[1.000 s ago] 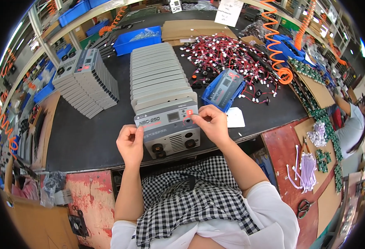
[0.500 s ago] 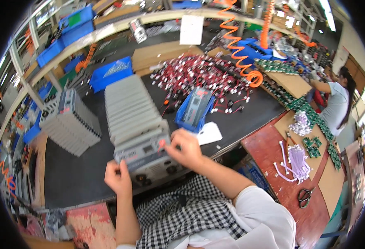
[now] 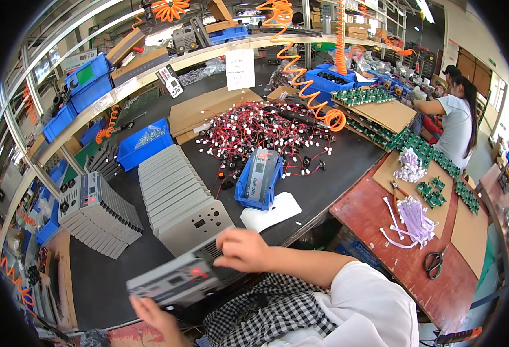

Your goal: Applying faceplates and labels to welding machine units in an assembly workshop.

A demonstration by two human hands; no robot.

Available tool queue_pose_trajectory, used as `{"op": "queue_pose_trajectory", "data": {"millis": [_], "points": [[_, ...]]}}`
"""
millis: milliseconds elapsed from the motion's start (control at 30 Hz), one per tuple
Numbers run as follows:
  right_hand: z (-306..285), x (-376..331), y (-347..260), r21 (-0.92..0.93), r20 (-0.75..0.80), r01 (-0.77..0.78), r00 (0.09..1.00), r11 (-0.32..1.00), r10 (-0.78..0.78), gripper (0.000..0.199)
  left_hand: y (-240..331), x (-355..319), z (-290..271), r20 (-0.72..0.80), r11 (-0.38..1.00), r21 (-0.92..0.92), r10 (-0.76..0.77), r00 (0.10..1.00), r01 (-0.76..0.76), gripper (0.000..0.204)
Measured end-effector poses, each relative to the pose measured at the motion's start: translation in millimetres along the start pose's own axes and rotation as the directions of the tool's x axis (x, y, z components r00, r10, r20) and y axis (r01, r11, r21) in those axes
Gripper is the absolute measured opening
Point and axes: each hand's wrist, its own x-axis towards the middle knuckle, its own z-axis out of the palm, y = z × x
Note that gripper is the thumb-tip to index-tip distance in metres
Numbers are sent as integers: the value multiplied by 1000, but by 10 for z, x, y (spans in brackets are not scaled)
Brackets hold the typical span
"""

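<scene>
Two hands on one unit: the grey metal box (image 3: 176,282), low left of centre in the frame.
Change: a second ago it stood at the front of the row of grey panels (image 3: 176,199); now it is lifted clear and tilted flat.
Meaning: probably being carried off the tabletop (image 3: 329,179).
Right hand (image 3: 244,250): fingers closed over the box's upper right corner.
Left hand (image 3: 153,312): under the lower edge, bearing it; grip unclear.

black workbench (image 3: 335,173) | red side table (image 3: 381,231) | shelf (image 3: 150,75) with blue bins (image 3: 86,78) | ceiling lights (image 3: 425,8)
</scene>
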Motion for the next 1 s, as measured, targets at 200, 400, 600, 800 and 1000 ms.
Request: {"op": "queue_pose_trajectory", "data": {"millis": [200, 400, 600, 800, 1000], "points": [[-487, 219, 811, -466, -206, -240, 965, 851, 160, 38, -234, 900, -791, -19, 877, -96, -475, 880, 471, 31], [-889, 315, 1677, -858, -96, -445, 631, 258, 770, 68, -1404, 1258, -1451, -127, 728, 534, -433, 892, 429, 40], [-1036, 245, 1910, -871, -59, -447, 512, 207, 857, 51, -607, 1002, -555, -44, 209, 975, -169, 985, 79, 56], [-1104, 205, 1852, -865, -138, -381, 807, 327, 574, 26, -297, 610, -179, 189, 772, 584, 173, 967, -252, 38], [-925, 497, 616, -566, -84, -433, 876, 701, 474, 13, 465, 106, 272, 433, 995, -7, 97, 896, -104, 20]]}}
